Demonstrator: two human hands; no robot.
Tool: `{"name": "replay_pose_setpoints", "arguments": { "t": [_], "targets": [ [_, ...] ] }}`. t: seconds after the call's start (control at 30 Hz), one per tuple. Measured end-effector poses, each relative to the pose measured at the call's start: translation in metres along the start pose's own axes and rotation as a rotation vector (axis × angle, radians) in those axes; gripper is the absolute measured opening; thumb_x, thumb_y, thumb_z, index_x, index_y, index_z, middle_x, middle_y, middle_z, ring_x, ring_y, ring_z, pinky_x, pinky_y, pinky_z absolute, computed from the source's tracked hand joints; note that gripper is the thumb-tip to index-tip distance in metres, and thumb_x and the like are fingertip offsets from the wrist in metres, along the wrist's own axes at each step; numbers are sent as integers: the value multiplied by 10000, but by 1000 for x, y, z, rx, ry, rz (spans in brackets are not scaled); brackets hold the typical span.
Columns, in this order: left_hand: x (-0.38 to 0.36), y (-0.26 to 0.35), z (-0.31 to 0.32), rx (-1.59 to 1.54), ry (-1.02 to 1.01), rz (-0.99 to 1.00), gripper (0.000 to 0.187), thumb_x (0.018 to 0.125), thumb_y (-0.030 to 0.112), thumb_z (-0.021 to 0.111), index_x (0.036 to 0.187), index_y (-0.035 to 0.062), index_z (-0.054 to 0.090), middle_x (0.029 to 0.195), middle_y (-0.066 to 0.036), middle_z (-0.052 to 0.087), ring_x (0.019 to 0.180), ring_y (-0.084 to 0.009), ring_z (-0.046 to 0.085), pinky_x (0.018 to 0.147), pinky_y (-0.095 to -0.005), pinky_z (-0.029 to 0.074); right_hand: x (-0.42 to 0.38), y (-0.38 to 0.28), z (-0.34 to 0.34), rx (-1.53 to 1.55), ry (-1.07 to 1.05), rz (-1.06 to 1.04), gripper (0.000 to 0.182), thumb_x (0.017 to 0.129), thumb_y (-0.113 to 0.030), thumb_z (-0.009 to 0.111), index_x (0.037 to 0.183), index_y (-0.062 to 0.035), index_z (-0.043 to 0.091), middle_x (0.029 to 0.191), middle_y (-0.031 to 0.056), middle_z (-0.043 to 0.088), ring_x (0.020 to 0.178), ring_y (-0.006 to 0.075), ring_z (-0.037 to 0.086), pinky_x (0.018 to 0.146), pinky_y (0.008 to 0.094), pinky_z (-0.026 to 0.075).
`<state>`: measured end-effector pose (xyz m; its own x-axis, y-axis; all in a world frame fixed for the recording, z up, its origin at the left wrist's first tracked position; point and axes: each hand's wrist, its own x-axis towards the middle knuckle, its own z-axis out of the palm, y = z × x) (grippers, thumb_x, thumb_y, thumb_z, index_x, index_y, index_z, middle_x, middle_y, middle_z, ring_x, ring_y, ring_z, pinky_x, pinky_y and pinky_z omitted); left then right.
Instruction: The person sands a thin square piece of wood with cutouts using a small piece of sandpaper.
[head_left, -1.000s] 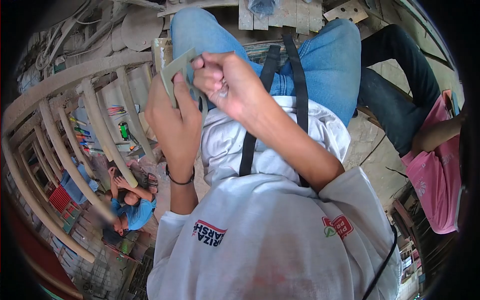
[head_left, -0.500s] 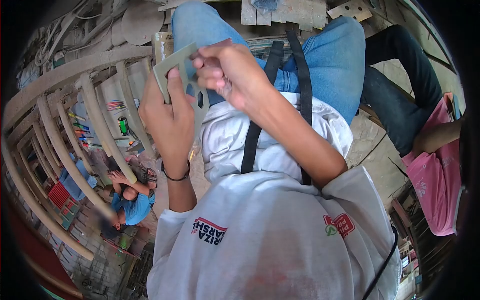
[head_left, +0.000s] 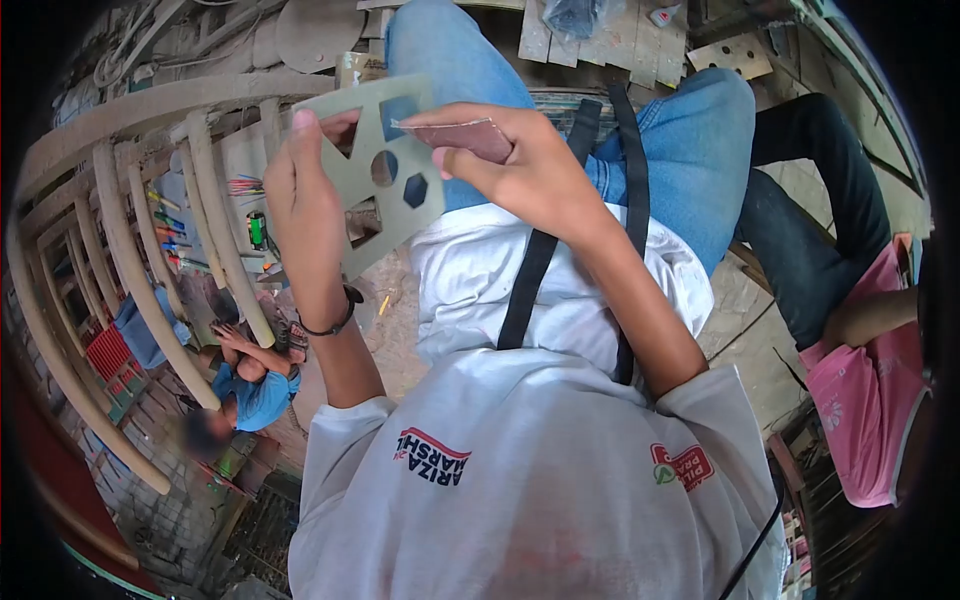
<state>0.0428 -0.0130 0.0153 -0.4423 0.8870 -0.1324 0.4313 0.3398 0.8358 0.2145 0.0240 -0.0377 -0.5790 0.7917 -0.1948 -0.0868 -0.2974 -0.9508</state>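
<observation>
My left hand [head_left: 305,205], a dark band on its wrist, grips the left edge of a thin grey-green board [head_left: 400,222]. Several shapes are cut through the board, among them a circle and a hexagon. Its face is turned up towards me, over my left thigh. In my right hand [head_left: 535,170] is a folded piece of reddish-brown sandpaper [head_left: 468,138], pinched between thumb and fingers. The sandpaper's tip is right at the board's upper right edge.
A curved wooden frame with slats [head_left: 190,355] stands at my left. Beyond it a person in blue [head_left: 262,395] sits low near coloured sticks [head_left: 170,225]. At my right sits a person in a pink shirt [head_left: 860,420]. Wooden boards [head_left: 595,50] lie ahead of my knees.
The board has been turned so its cut-out face shows more fully. My right hand has moved right and rolled over, bringing the sandpaper into clear view.
</observation>
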Motion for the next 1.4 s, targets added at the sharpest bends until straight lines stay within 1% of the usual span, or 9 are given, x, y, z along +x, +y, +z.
{"name": "replay_pose_setpoints", "arguments": {
  "t": [0.1, 0.17, 0.27, 0.5, 0.87, 0.93, 1.13, 1.2, 1.4],
  "targets": [
    [4, 4, -5, -37, -10, -77, 522, 1031, 324, 344, 943, -63, 682, 920, -109, 684, 818, -162, 592, 793, -279, 438, 2, -7, -1, -93, 16, -172, 338, 837, 4, 590, 1155, -72, 675, 881, 41, 681, 736, 102, 570, 710, 253, 478],
    [11, 1, -3, 18, -60, 23, 517, 1030, 318, 341, 948, -64, 679, 938, -104, 684, 815, -158, 586, 794, -280, 438, 3, -15, -7, -433, -21, -255, 309, 788, -21, 627, 1067, -121, 715, 802, 111, 643, 689, 231, 636, 644, 328, 509],
    [19, -2, 6, 62, -155, 136, 513, 1031, 310, 326, 978, -67, 670, 962, -96, 680, 806, -151, 572, 794, -286, 438, 4, -12, -13, -670, 33, -448, 423, 761, -4, 638, 1147, -166, 691, 777, 86, 603, 618, 213, 565, 579, 336, 459],
    [27, 0, 17, -38, -289, 5, 522, 1039, 312, 273, 1109, -60, 631, 981, -93, 665, 789, -138, 531, 785, -288, 431, 20, -9, -22, -935, 47, -519, 350, 748, -77, 683, 1082, -181, 708, 754, 96, 563, 667, 288, 604, 608, 412, 496],
    [32, -6, 22, -42, -305, 70, 489, 1037, 293, 284, 1050, -60, 621, 1047, -96, 654, 778, -136, 541, 729, -279, 453, 13, 6, -6, -733, 39, -535, 492, 713, 53, 624, 1159, -147, 677, 825, 107, 581, 696, 285, 596, 645, 373, 500],
    [30, 0, 23, -45, -312, 75, 484, 1036, 289, 286, 1047, -57, 624, 1047, -96, 652, 776, -131, 544, 713, -273, 460, 14, 11, -10, -796, 60, -560, 412, 747, -79, 679, 1149, -169, 666, 827, 93, 614, 692, 304, 639, 617, 397, 532],
    [24, 2, 24, -167, -349, 15, 481, 1030, 323, 294, 1213, 28, 627, 832, -53, 536, 727, -120, 527, 626, -256, 463, 8, 2, -1, -755, 64, -482, 356, 760, 26, 598, 1079, -99, 692, 810, 133, 613, 686, 322, 630, 624, 397, 522],
    [20, 4, 24, -208, -329, -15, 539, 1027, 399, 271, 1231, 45, 621, 856, -53, 527, 721, -127, 522, 636, -258, 448, 5, 3, 8, -392, 84, -423, 309, 780, 44, 571, 1049, -42, 697, 833, 165, 638, 660, 331, 622, 604, 381, 501],
    [13, 18, 24, -325, -286, 7, 625, 1020, 484, 217, 1240, 67, 627, 849, -41, 495, 768, -125, 489, 703, -256, 406, -9, -9, 31, 80, 172, -109, 266, 888, -7, 517, 1113, 23, 654, 763, 90, 601, 642, 101, 543, 581, 257, 438]
  ]
}}
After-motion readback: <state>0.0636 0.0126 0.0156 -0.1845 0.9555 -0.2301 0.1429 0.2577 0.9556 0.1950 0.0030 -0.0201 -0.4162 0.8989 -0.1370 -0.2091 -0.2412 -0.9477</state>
